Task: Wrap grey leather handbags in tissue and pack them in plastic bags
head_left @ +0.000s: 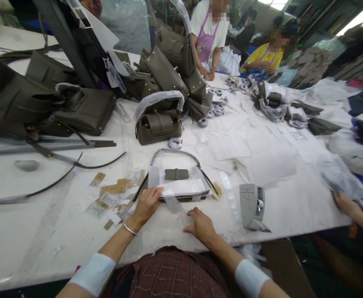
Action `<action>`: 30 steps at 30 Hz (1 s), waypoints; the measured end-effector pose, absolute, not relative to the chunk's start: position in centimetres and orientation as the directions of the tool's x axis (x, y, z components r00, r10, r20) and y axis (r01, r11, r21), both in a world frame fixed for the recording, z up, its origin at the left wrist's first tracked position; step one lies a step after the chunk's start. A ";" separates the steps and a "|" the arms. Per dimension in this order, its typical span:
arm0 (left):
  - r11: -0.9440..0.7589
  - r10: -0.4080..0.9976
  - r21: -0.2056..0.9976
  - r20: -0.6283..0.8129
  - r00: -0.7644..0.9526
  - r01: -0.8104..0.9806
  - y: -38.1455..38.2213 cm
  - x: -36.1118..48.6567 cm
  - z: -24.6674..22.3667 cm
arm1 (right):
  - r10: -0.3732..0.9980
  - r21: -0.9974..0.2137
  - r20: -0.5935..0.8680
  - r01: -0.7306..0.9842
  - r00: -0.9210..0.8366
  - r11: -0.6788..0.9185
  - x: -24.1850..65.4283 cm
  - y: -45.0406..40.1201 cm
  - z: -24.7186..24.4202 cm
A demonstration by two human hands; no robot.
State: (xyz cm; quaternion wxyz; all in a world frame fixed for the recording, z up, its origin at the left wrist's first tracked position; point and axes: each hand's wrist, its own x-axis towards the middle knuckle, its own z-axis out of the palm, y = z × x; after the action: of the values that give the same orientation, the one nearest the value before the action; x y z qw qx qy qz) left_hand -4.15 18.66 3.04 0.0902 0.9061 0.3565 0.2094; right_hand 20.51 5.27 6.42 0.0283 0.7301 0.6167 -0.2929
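A dark olive handbag (204, 191) lies on the white table in front of me, partly covered with white wrapping sheet (187, 187). Its strap arches behind it. My left hand (148, 203) presses at the bag's near left corner, its fingers together on the edge of the white sheet. A strip of translucent film (173, 201) runs from the bag's near edge toward my right hand (200, 225). That hand is curled, thumb and fingers close to the film's end; whether it grips the film is unclear.
A grey tape dispenser (248, 206) stands to the right. Tags and small packets (115, 188) lie to the left. Behind is a wrapped-handle bag (159, 127) before a pile of bags (165, 68). Paper sheets (262, 159) spread at right; a person's hand (347, 204) is at the right edge.
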 end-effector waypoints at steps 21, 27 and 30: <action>-0.750 0.662 0.317 0.345 0.666 0.581 18.7 -4.3 2.7 | 0.756 0.260 -0.016 0.733 0.654 -0.629 47.9 10.5 17.0; -0.724 0.688 0.380 0.341 0.641 0.575 18.8 -4.6 3.1 | 0.842 0.196 0.119 0.819 0.527 -0.540 44.6 16.7 18.3; -0.675 0.731 0.475 0.328 0.599 0.564 19.0 -5.2 3.9 | 0.863 0.018 -0.123 0.871 0.490 -0.492 40.5 16.6 15.7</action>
State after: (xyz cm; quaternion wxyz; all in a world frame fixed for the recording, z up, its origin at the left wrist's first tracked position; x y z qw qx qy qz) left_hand -5.24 19.01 3.85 0.1635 0.8790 0.3683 0.2549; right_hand 40.50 16.59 15.73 0.0390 0.8623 0.5026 -0.0488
